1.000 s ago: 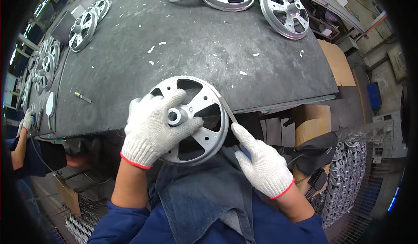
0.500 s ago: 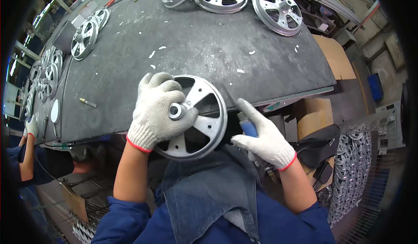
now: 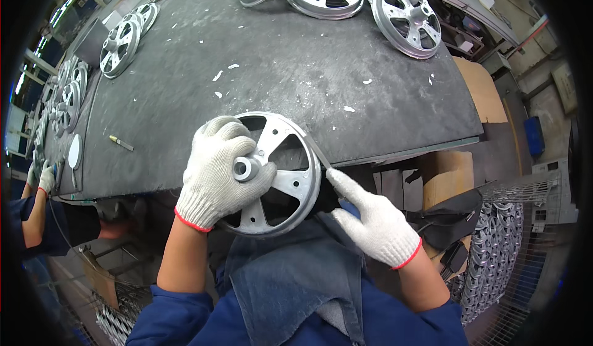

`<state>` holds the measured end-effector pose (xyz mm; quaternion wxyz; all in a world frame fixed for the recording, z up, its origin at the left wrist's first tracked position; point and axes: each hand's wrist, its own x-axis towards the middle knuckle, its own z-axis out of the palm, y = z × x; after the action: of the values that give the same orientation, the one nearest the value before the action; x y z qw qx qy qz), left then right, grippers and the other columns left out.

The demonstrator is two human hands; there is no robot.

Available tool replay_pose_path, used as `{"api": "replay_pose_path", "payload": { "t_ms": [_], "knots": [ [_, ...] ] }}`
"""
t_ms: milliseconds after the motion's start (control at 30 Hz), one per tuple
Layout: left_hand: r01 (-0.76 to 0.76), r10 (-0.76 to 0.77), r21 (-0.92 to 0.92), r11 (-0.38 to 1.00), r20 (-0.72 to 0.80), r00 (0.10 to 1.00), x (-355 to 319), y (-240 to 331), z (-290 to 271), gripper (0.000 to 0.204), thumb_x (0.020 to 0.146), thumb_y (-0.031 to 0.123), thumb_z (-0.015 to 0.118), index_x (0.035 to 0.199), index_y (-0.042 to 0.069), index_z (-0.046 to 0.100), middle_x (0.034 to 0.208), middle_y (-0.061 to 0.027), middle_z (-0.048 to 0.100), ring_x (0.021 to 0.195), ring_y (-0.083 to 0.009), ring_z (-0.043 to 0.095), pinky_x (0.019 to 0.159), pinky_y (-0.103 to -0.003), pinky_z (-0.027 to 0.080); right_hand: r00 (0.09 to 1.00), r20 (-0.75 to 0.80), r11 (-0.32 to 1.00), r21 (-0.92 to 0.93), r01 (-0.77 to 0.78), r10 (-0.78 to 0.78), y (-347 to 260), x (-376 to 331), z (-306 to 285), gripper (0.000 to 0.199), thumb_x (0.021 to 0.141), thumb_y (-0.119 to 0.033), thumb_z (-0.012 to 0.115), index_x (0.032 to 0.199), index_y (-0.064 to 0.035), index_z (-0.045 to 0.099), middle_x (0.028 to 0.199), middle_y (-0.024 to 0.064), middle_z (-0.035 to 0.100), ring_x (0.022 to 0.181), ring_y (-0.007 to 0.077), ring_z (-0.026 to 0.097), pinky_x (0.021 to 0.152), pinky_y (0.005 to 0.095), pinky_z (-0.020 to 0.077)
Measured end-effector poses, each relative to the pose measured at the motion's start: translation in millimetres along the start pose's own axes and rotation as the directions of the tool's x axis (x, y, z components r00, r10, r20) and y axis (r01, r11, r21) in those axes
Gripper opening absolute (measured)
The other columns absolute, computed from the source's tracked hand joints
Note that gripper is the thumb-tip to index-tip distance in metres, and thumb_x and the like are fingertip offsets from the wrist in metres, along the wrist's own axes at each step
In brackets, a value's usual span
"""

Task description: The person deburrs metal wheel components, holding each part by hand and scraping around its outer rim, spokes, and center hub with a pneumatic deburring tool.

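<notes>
A silver metal wheel (image 3: 289,185) with wide spokes rests tilted at the near edge of the dark worktable, its lower part over my lap. My left hand (image 3: 216,167), in a white knit glove with a red cuff, grips it, fingers and thumb closed about the raised hub (image 3: 246,169). In my right hand (image 3: 377,222), gloved alike, is a flat grey file (image 3: 317,150) with a blue handle mostly hidden by the fingers. My right index finger lies stretched along the tool. The file's blade is against the wheel's upper right rim.
More wheels stand at the far side (image 3: 407,22) and left (image 3: 120,48) of the worktable (image 3: 259,68). White scraps and a yellow-tipped marker (image 3: 121,143) lie on it. At left a co-worker's gloved hand (image 3: 47,178) shows. A wire cage of metal parts (image 3: 494,253) stands right, beside cardboard (image 3: 448,176).
My right hand has brought the file up to the wheel's right rim; its blade was blurred and slightly away before. The wheel and left hand have shifted slightly down and left in the picture.
</notes>
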<state>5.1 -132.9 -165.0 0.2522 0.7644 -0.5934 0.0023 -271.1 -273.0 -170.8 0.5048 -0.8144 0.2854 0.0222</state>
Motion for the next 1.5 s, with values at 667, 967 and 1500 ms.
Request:
{"api": "replay_pose_path", "payload": {
  "t_ms": [667, 967, 1500],
  "knots": [
    [0.091, -0.088, -0.042, 0.995, 0.060, 0.994, 3, 9, -4, 0.060, 0.075, 0.025, 0.084, 0.129, -0.001, 0.079, 0.117, -0.0200, 0.077, 0.124, -0.0400, 0.068, 0.118, -0.051, 0.046, 0.995, -0.048, 0.988, -0.137, 0.076, -0.084, -11, -1, 0, 0.071, 0.107, -0.020, 0.065, 0.174, -0.0203, 0.041, 0.125, 0.0283, 0.075, 0.095, 0.0398, 0.078, 0.086, 0.0504, 0.0637],
    [0.101, -0.099, -0.035, 0.994, 0.057, 0.994, -3, 15, -2, 0.063, 0.075, 0.024, 0.085, 0.132, 0.000, 0.079, 0.115, -0.0194, 0.077, 0.121, -0.0388, 0.068, 0.116, -0.050, 0.047, 0.996, -0.075, 0.922, -0.380, -0.078, 0.053, -27, -9, 10, 0.066, 0.109, -0.022, 0.062, 0.172, -0.0263, 0.044, 0.097, 0.0246, 0.072, 0.081, 0.0428, 0.076, 0.074, 0.0545, 0.0640],
    [0.059, -0.058, -0.027, 0.998, 0.027, 0.998, -1, 13, -1, 0.062, 0.075, 0.024, 0.084, 0.131, 0.000, 0.078, 0.109, -0.0173, 0.077, 0.117, -0.0388, 0.069, 0.115, -0.050, 0.046, 0.996, 0.029, 0.970, -0.231, -0.079, 0.088, -22, -2, -6, 0.073, 0.106, -0.027, 0.068, 0.174, -0.0244, 0.041, 0.126, 0.0267, 0.075, 0.107, 0.0450, 0.078, 0.094, 0.0500, 0.0651]
  ]
}}
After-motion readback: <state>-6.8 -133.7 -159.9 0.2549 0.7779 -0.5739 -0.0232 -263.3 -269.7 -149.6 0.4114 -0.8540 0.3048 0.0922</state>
